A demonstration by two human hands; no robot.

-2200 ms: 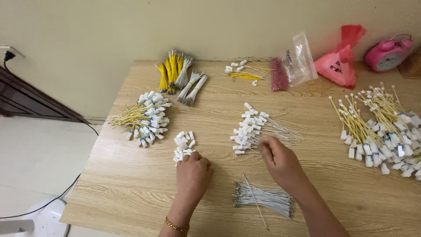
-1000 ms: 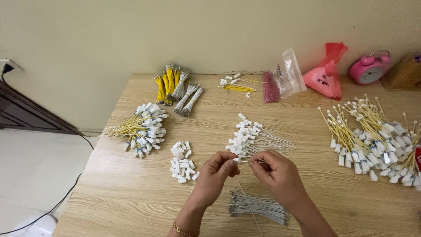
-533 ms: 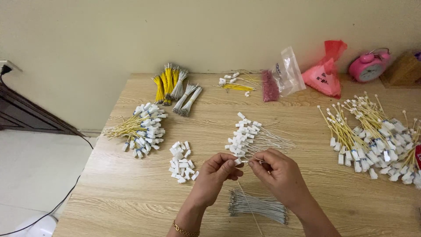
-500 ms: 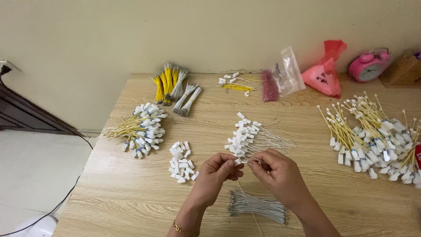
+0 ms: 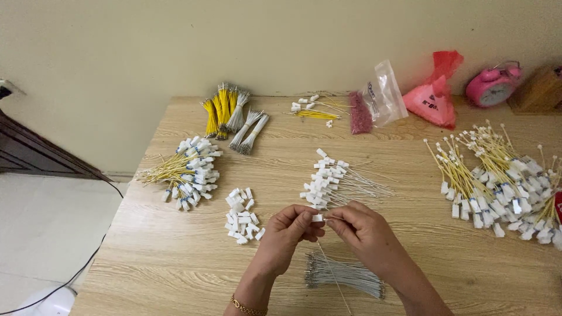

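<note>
Right pile of yellow wires (image 5: 503, 187) cut off at right edge; connector (image 5: 317, 217) between fingertips too small to judge wire seating.

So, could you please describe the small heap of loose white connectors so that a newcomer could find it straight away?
Start from the light wooden table and find the left hand near its front edge. Just to that hand's left lies the small heap of loose white plastic connector housings. Unlike the neighbouring white-tipped bundles, its pieces have no wires attached.
</note>
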